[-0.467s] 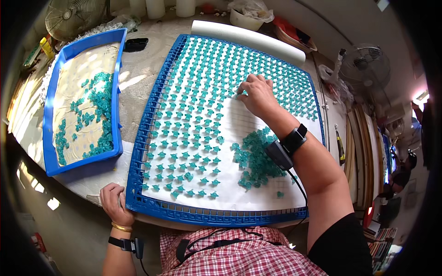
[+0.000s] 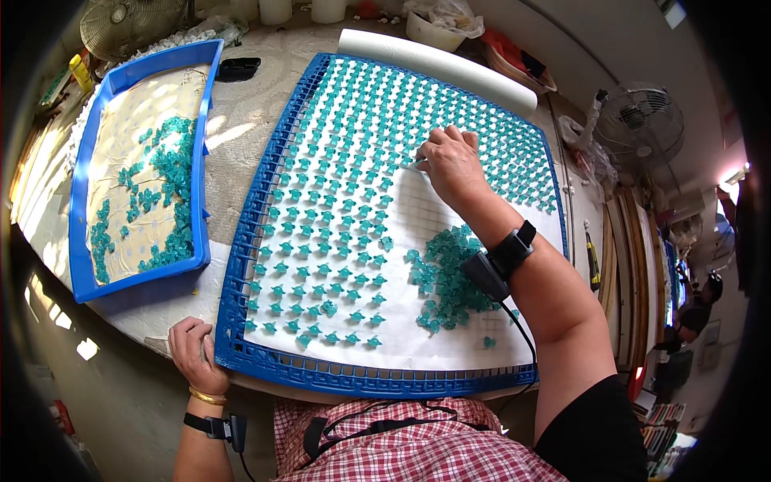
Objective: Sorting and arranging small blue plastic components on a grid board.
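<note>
A blue plastic rack (image 2: 269,368) lies on the table, lined with a white sheet (image 2: 405,349). Small star-like teal translucent pieces (image 2: 321,217) stand in rows over most of the sheet. A loose heap of the same pieces (image 2: 446,277) lies right of the middle, under my right forearm. My right hand (image 2: 451,165) is above the sheet at the end of a row, thumb and index fingertips pinched at a teal piece largely hidden by them. Beside the rack's near-left corner, my left hand (image 2: 195,351) rests at the table edge, fingers extended and holding nothing.
A blue tray (image 2: 206,161) with cloth lining and more loose teal pieces stands on the left. Behind the rack lies a white roll (image 2: 438,71). A black dish (image 2: 238,69), a white bowl (image 2: 434,32) and a fan (image 2: 642,120) stand farther off.
My right hand stays almost in place, fingertips still pinched low at the row's end. The view has shifted slightly; the rows and my left hand look otherwise the same.
</note>
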### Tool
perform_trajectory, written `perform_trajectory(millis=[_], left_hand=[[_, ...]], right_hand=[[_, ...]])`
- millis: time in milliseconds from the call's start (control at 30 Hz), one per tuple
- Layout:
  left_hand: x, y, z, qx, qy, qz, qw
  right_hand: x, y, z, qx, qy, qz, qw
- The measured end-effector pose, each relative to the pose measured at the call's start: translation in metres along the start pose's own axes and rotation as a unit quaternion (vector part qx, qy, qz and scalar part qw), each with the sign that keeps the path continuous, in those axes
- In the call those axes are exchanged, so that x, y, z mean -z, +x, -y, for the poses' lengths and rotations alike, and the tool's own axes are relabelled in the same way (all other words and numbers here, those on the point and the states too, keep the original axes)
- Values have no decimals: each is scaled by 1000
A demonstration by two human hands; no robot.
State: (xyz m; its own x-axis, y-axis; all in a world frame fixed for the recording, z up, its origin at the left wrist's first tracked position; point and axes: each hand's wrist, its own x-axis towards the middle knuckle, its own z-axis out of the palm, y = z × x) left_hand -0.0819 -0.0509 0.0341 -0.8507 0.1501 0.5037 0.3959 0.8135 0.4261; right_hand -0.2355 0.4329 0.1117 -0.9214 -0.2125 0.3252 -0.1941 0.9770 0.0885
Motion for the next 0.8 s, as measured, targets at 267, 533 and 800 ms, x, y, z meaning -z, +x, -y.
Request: perform_trajectory(millis=[267, 533, 800], left_hand=[[-2, 2, -1, -9, 1, 1, 1000], [1, -3, 2, 5, 11, 3, 1000], [-3, 0, 0, 6, -3, 2, 1000]], right_hand=[[3, -4, -5, -6, 10, 7, 1000], [73, -47, -30, -122, 98, 142, 977], [70, -96, -27, -82, 168, 232, 955]])
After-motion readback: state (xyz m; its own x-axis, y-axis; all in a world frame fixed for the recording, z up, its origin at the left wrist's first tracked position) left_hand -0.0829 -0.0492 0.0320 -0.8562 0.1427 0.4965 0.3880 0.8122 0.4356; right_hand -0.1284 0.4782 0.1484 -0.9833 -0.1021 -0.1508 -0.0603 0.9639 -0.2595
